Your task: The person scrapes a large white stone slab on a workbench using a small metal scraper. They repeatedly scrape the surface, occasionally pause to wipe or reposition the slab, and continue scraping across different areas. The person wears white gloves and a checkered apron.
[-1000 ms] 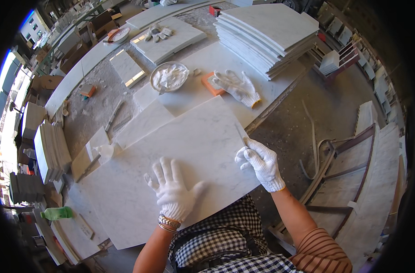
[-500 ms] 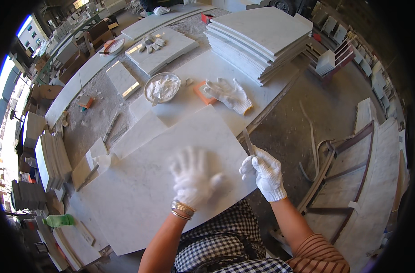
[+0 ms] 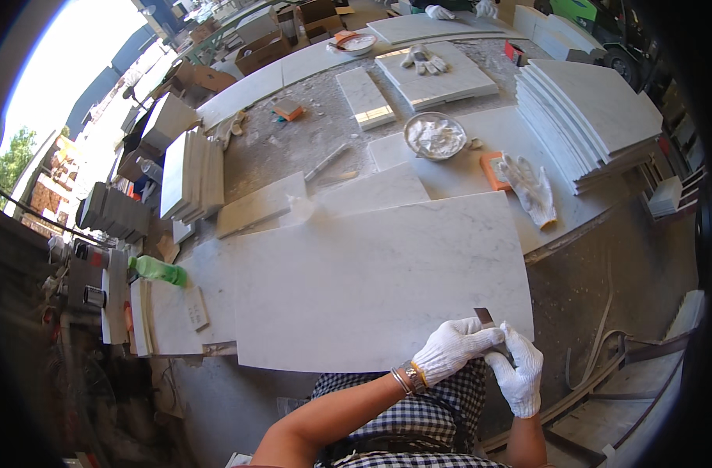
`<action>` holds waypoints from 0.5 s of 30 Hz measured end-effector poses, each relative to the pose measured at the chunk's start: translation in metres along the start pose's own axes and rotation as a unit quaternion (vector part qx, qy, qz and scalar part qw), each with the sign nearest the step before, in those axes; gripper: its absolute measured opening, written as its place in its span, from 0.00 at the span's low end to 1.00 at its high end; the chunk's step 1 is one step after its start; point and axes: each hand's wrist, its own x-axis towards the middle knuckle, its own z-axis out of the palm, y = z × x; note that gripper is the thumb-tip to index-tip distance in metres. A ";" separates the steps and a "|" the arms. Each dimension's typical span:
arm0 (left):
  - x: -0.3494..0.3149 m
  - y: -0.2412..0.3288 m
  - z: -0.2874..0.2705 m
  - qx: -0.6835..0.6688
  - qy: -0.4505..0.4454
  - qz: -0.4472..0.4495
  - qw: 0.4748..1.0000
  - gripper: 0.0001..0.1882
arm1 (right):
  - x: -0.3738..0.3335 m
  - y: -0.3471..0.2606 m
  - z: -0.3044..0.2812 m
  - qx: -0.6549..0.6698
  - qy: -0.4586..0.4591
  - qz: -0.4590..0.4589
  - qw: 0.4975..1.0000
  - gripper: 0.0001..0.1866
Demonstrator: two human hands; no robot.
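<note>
Your left hand (image 3: 457,347) and right hand (image 3: 520,373) together clamp metal blade (image 3: 483,315), probably for steadiness; pale slab (image 3: 371,288) lies flat before you, perhaps for easy reach.

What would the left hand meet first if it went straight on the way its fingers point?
The left hand would likely meet the right hand first, near the flat blade; whether the two touch is unclear.

The head view looks down from above the grip, where a white knit-gloved left hand (image 3: 456,347) and right hand (image 3: 520,374) meet, at close range. It faces forward, taking in black-and-white checked cloth (image 3: 418,421) nearer than the grip and, beyond it, a broad, grey-veined white stone slab (image 3: 371,273).
</note>
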 end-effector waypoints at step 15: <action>-0.017 0.003 -0.054 -0.197 0.147 0.133 0.960 0.19 | 0.005 -0.014 0.008 0.144 0.005 0.223 0.964 0.30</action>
